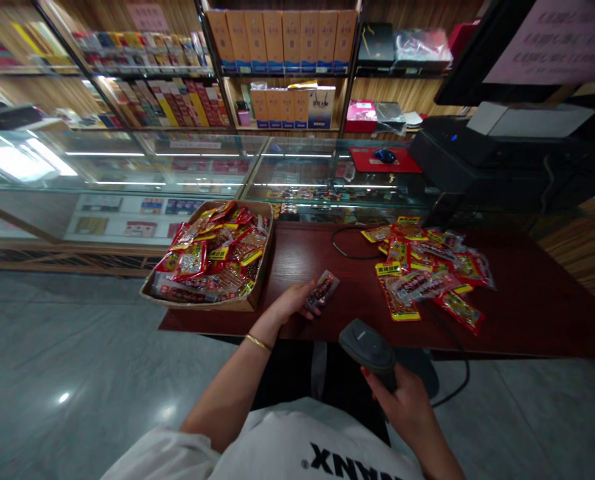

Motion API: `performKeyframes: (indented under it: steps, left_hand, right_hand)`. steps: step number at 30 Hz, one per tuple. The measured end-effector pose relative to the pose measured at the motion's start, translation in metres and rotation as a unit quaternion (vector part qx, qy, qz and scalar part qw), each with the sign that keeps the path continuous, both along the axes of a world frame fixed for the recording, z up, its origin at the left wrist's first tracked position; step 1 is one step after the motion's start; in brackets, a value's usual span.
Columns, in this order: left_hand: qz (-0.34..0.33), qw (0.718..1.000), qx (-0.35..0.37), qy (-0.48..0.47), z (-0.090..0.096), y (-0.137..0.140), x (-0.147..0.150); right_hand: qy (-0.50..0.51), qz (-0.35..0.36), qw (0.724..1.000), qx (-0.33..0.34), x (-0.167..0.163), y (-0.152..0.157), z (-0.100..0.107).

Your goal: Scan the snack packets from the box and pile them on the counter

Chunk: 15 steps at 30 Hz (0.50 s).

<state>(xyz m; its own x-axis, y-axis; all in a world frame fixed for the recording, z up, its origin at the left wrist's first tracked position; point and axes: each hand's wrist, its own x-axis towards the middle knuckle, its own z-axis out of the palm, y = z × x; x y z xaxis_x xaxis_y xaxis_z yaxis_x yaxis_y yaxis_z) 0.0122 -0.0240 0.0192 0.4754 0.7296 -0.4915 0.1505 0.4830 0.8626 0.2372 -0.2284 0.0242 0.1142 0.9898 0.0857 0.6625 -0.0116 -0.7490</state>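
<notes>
My left hand [297, 301], with a gold bangle at the wrist, is closed on a small clear snack packet [324, 289] with dark contents, just above the dark red table. In my right hand [402, 393] is a grey handheld barcode scanner [368, 347], gripped by its handle and with its head toward the packet. Left of my left hand stands an open cardboard box [250, 303] heaped with red and yellow snack packets [220, 250]. A loose pile of similar packets [417, 263] lies on the table to the right.
The dark red table [297, 253] meets a glass display counter [197, 180]. A black cable [465, 380] hangs off the front edge near the scanner. At the right are a black printer-like machine [477, 153] and a screen; a mouse [385, 155] rests on a red pad. Stocked shelves stand behind.
</notes>
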Motion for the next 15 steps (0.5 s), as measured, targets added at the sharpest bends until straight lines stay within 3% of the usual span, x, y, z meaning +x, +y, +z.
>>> performKeyframes:
  steps: [5, 10, 12, 15]
  left_hand:
    - [0.003, 1.0, -0.001, 0.014, -0.002, 0.001, 0.03]
    - [-0.048, 0.998, 0.018, -0.036, 0.007, 0.02, 0.118]
    - [-0.081, 0.992, 0.087, -0.051, 0.013, 0.031, 0.153]
    - [-0.105, 0.969, 0.225, 0.006, 0.017, 0.043, 0.184]
  right_hand:
    - [0.018, -0.046, 0.999, 0.014, 0.002, -0.002, 0.006]
    - [0.039, -0.114, 0.992, 0.033, 0.015, -0.014, 0.0]
    - [0.052, -0.141, 0.988, 0.024, 0.018, -0.02, -0.004]
    - [0.061, -0.18, 0.982, 0.009, 0.019, -0.025, -0.005]
